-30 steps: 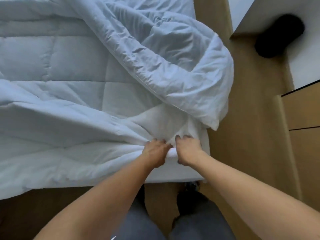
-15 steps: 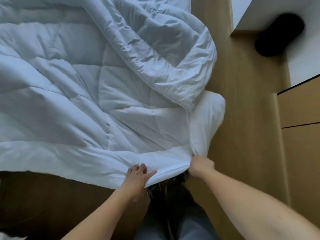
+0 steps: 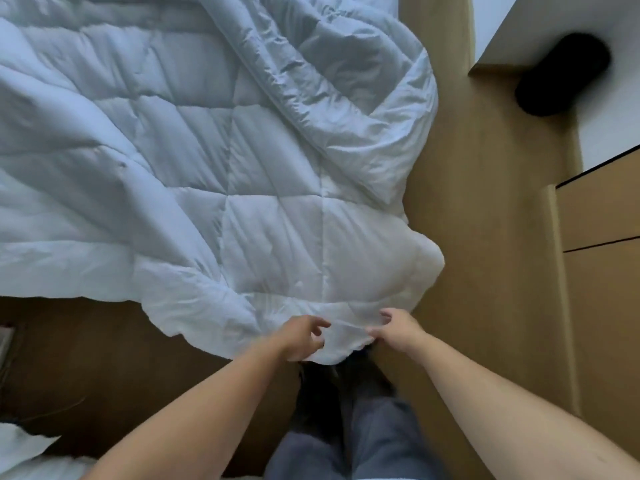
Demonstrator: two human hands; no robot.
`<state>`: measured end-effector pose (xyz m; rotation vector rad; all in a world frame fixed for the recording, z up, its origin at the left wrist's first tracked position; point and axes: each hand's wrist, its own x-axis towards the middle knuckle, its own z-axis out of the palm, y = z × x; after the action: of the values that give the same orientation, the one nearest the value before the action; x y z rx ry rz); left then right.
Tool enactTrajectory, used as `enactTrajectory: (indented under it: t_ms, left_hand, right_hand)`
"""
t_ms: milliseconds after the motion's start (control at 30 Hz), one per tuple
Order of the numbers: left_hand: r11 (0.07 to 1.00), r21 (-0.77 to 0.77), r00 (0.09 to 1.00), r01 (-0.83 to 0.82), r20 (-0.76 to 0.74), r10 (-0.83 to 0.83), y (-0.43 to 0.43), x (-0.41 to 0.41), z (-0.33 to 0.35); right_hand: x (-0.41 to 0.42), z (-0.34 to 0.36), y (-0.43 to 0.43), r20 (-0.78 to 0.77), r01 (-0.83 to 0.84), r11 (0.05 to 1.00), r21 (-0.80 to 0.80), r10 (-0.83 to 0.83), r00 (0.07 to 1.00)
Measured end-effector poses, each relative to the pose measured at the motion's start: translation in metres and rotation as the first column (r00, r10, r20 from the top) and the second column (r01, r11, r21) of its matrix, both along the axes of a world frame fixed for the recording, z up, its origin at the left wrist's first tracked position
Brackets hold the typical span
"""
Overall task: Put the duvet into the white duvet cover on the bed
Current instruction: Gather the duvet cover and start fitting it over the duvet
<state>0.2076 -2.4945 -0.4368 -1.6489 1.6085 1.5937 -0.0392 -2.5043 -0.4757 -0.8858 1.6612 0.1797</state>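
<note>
Gripping the near corner of the quilted white duvet (image 3: pixel 242 202) with both hands, set close together. Pinches the corner hem with the left hand (image 3: pixel 300 338), thumb and curled fingers closing on the fabric. Pinches the same hem just to the right with the right hand (image 3: pixel 398 329), fingertips (image 3: pixel 372 330) nipping a thin ridge of cloth stretched between the two hands. Has the duvet spread across the bed, hidden beneath it, with the gripped corner hanging past the bed edge above the grey trousers (image 3: pixel 363 445). Shows the crinkled white duvet cover (image 3: pixel 346 81) bunched in a thick roll on top of the duvet toward the far right, touching it and well apart from both hands. Shows wooden floor (image 3: pixel 467 237) right of the bed, wooden drawer fronts (image 3: pixel 602 220) at the right border, and a black object (image 3: pixel 561 74), too blurred to identify, against a white surface (image 3: pixel 540 26) at upper right.
</note>
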Motion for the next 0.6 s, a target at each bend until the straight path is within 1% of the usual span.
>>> enactTrajectory:
  t_ms: [33,67,100,133,167,233,333,433,500,533,600]
  left_hand:
    - [0.984,-0.039,0.982,-0.173,-0.077,0.170,-0.008,-0.015,0.010]
    - [0.940,-0.057,0.932,-0.336,-0.160,0.324,-0.016,-0.028,0.022]
    - [0.878,-0.051,0.858,-0.476,-0.245,0.452,-0.023,-0.039,0.037]
    - [0.810,-0.035,0.774,-0.585,-0.322,0.545,-0.031,-0.046,0.052]
    - [0.746,-0.027,0.695,-0.665,-0.387,0.605,-0.038,-0.050,0.069]
    - [0.642,-0.052,0.583,-0.765,-0.481,0.655,-0.045,-0.053,0.104]
    - [0.468,-0.114,0.435,-0.876,-0.607,0.665,-0.042,-0.058,0.154]
    - [0.324,-0.197,0.361,-0.926,-0.717,0.596,-0.041,-0.069,0.194]
    - [0.239,-0.204,0.309,-0.949,-0.752,0.582,-0.045,-0.085,0.210]
    - [0.205,-0.203,0.286,-0.957,-0.760,0.584,-0.047,-0.095,0.216]
    - [0.140,-0.182,0.230,-0.973,-0.776,0.587,-0.055,-0.121,0.223]
  right_hand:
    - [-0.005,0.013,-0.005,0.025,0.107,0.988,-0.112,-0.105,0.994]
    - [-0.011,0.028,-0.010,0.076,0.232,0.954,-0.189,-0.221,0.972]
    - [-0.018,0.046,-0.015,0.139,0.342,0.909,-0.238,-0.317,0.938]
    - [-0.026,0.064,-0.020,0.196,0.429,0.859,-0.281,-0.386,0.901]
    - [-0.035,0.084,-0.025,0.246,0.499,0.803,-0.326,-0.437,0.865]
    - [-0.055,0.125,-0.030,0.353,0.614,0.683,-0.396,-0.504,0.788]
    - [-0.091,0.178,-0.030,0.551,0.766,0.510,-0.392,-0.537,0.639]
    - [-0.129,0.216,-0.036,0.696,0.850,0.388,-0.355,-0.497,0.518]
    - [-0.156,0.235,-0.048,0.755,0.870,0.360,-0.336,-0.449,0.477]
    - [-0.170,0.243,-0.055,0.765,0.864,0.369,-0.342,-0.424,0.485]
    - [-0.196,0.255,-0.068,0.761,0.833,0.401,-0.381,-0.376,0.529]
